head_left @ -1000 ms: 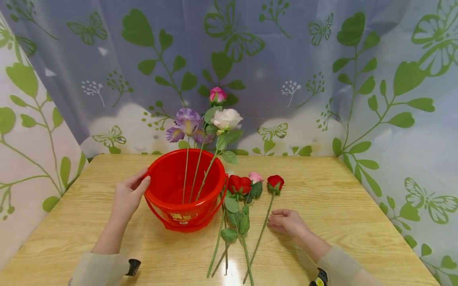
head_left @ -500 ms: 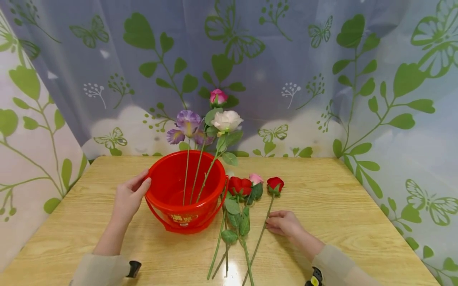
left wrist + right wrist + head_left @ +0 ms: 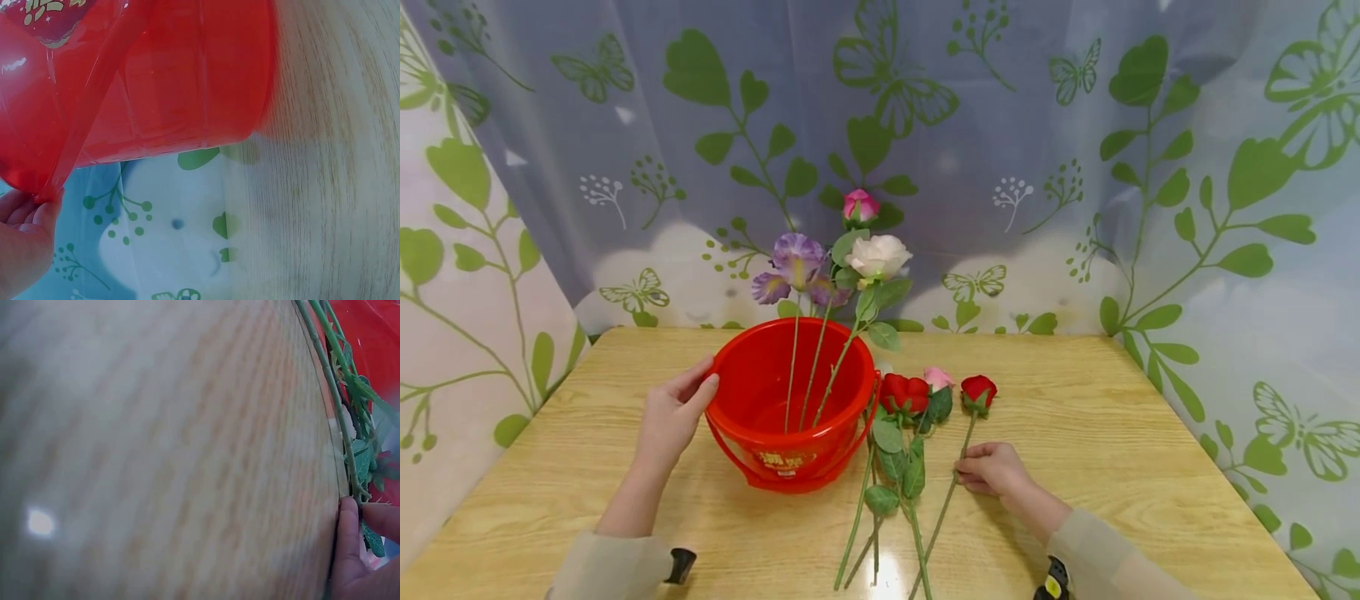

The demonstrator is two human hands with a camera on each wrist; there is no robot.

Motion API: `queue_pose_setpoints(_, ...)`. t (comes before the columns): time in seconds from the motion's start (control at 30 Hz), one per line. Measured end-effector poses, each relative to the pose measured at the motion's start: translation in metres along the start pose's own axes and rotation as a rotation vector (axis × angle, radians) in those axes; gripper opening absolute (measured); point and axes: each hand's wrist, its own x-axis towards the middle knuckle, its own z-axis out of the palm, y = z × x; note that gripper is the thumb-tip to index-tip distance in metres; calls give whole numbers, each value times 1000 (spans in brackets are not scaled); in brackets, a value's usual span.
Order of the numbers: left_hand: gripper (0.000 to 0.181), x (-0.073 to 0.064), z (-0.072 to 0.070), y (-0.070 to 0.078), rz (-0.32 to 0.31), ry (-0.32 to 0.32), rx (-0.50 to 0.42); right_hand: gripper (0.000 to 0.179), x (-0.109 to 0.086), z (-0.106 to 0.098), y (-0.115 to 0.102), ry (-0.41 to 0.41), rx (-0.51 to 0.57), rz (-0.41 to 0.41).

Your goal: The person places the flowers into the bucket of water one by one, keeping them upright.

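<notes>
My left hand (image 3: 672,419) grips the left rim of a red plastic bucket (image 3: 842,446); the left wrist view shows its fingers at the rim by the handle (image 3: 87,112). Inside the bucket stand a purple iris (image 3: 797,260), a white rose (image 3: 880,256) and a pink rosebud (image 3: 861,206), all rising above the rim. To the right, my right hand (image 3: 997,475) pinches the stem of a single red rose (image 3: 978,393) lying on the table. In the right wrist view, thumb and finger close on that green stem (image 3: 340,419).
Between bucket and right hand lies a bunch with a large red flower (image 3: 904,392), a pink rose (image 3: 937,378), green leaves and several stems. The wooden table (image 3: 1075,400) backs onto a curtain (image 3: 1015,100) printed with leaves and butterflies.
My right hand has moved slightly left onto the red rose's stem and now pinches it. The left hand keeps its hold on the bucket rim. The camera view has shifted slightly.
</notes>
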Motion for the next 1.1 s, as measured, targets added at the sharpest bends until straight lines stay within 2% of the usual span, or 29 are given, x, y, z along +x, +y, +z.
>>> queue_pose_setpoints(0.23, 40, 0, 0, 0, -1, 0, -7, 23, -1, -1, 1, 8, 6, -13)
queue_pose_setpoints(0.5, 41, -1, 1, 1, -7, 0, -12, 29, -3, -7, -2, 44, 80, -29)
queue_pose_setpoints(0.87, 40, -2, 0, 2, -16, 1, -8, 37, -9, -21, -23, 56, 112, -121)
queue_pose_setpoints(1.1, 40, -1, 0, 3, -23, -3, -12, 41, -14, -30, -42, 51, 189, -154)
